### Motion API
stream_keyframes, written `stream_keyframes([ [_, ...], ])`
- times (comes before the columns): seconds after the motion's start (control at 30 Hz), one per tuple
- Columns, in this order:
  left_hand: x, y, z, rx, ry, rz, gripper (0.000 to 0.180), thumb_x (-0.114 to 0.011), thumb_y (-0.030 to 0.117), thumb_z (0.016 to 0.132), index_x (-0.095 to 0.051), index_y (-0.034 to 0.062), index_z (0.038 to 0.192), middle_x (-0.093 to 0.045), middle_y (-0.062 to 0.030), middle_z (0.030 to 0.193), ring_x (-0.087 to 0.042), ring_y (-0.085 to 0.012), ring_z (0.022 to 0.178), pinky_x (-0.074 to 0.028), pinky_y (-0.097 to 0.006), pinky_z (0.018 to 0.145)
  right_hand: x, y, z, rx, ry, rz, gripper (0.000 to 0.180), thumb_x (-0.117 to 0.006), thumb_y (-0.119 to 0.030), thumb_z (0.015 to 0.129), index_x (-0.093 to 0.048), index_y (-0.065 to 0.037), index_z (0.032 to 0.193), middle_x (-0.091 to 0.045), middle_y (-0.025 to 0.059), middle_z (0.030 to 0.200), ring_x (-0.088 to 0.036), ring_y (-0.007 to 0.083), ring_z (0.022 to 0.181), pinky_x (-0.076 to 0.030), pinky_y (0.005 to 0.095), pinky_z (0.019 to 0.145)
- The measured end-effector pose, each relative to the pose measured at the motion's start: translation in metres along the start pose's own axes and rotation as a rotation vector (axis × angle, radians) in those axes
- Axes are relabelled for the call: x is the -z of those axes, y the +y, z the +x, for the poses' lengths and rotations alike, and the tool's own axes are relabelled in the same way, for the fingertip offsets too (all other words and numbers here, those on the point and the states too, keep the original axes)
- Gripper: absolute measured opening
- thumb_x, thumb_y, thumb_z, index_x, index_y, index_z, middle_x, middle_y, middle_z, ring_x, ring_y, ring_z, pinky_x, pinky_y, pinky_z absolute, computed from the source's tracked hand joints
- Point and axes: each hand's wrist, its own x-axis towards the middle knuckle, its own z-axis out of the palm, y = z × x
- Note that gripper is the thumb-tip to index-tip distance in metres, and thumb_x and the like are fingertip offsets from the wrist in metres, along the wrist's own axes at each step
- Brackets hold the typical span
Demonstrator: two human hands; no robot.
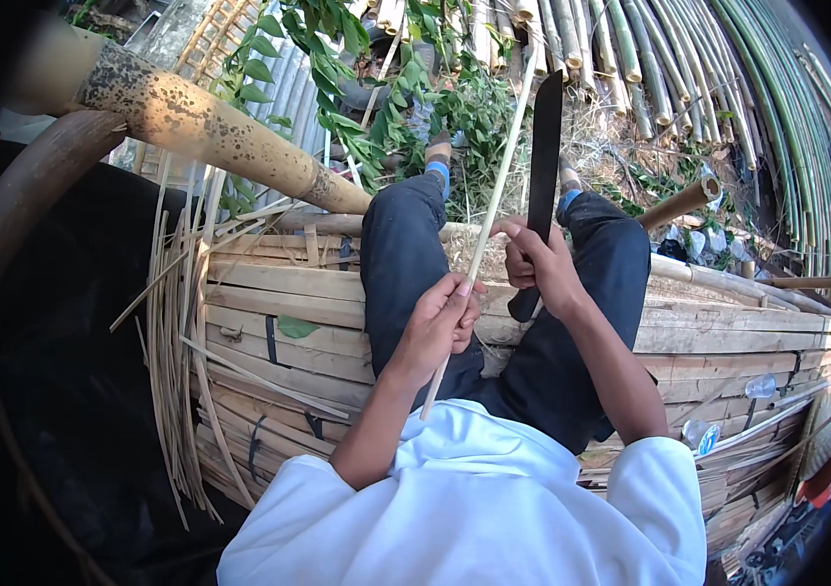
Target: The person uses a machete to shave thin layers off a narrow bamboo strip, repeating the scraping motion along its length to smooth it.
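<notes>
My left hand (443,320) is closed around a long, thin, pale bamboo strip (496,200). The strip slants from my lap up and away, its far end reaching toward the cut poles. In my right hand (542,262) is a machete (544,146) with a broad dark blade, its tip pointing away from me. The dark handle end shows below my fist. My right index finger stretches toward the strip, close to it; whether it touches I cannot tell. The blade stands just right of the strip, apart from it at the tip.
I sit on a bench of bamboo slats (279,283). A bundle of thin strips (173,342) hangs at the left, beneath a thick bamboo pole (201,117). Leafy branches (323,78) and cut bamboo poles (650,59) lie ahead. Clear plastic cups (701,436) rest at the right.
</notes>
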Motion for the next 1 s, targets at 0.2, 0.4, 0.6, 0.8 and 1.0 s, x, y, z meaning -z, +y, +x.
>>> stream_keyframes([
  [0.2, -0.007, 0.004, -0.006, 0.069, -0.041, 0.073, 0.026, -0.040, 0.029, 0.101, -0.047, 0.0047, 0.107, -0.041, 0.0020, 0.070, -0.030, -0.0004, 0.048, -0.028, -0.015, 0.041, -0.005, 0.000, 0.005, 0.055, 0.052, -0.147, 0.022, -0.070, -0.023, 0.086, -0.060, -0.003, 0.084, -0.039, -0.0082, 0.054, -0.035, 0.0020, 0.044, -0.025, 0.0214, 0.040],
  [0.4, 0.002, -0.010, -0.018, 0.065, -0.024, 0.192, 0.027, -0.040, 0.031, 0.101, -0.049, 0.0053, 0.102, -0.041, 0.0024, 0.066, -0.031, -0.0005, 0.047, -0.028, -0.015, 0.040, 0.007, -0.018, 0.006, 0.106, 0.144, -0.074, 0.021, -0.063, -0.022, 0.091, -0.057, -0.004, 0.083, -0.031, -0.0096, 0.056, -0.027, 0.0008, 0.045, -0.022, 0.0200, 0.042],
  [0.6, 0.015, -0.020, -0.029, -0.044, -0.040, 0.312, 0.026, -0.041, 0.032, 0.101, -0.048, 0.0084, 0.092, -0.036, 0.0054, 0.060, -0.026, -0.0002, 0.048, -0.022, -0.016, 0.041, 0.017, -0.030, 0.009, 0.169, 0.140, -0.023, 0.023, -0.060, -0.024, 0.093, -0.058, -0.001, 0.088, -0.030, -0.0091, 0.056, -0.026, 0.0010, 0.046, -0.021, 0.0193, 0.042],
  [0.8, 0.007, -0.013, -0.031, -0.011, 0.056, 0.267, 0.027, -0.040, 0.029, 0.101, -0.047, 0.0064, 0.089, -0.036, 0.0059, 0.061, -0.030, -0.0006, 0.051, -0.024, -0.018, 0.044, 0.008, -0.014, 0.007, 0.150, 0.112, -0.318, 0.031, -0.052, -0.032, 0.096, -0.059, -0.003, 0.091, -0.028, -0.0105, 0.057, -0.025, 0.0009, 0.046, -0.023, 0.0200, 0.044],
  [1.0, 0.005, -0.014, -0.020, -0.101, 0.149, 0.193, 0.027, -0.041, 0.028, 0.101, -0.050, 0.0056, 0.090, -0.036, 0.0054, 0.060, -0.031, -0.0017, 0.050, -0.025, -0.020, 0.044, -0.019, 0.011, -0.028, 0.387, 0.040, -1.461, 0.051, -0.057, -0.056, 0.083, -0.058, -0.005, 0.083, -0.055, 0.0135, 0.056, -0.059, 0.0338, 0.055, -0.044, 0.0437, 0.050],
])
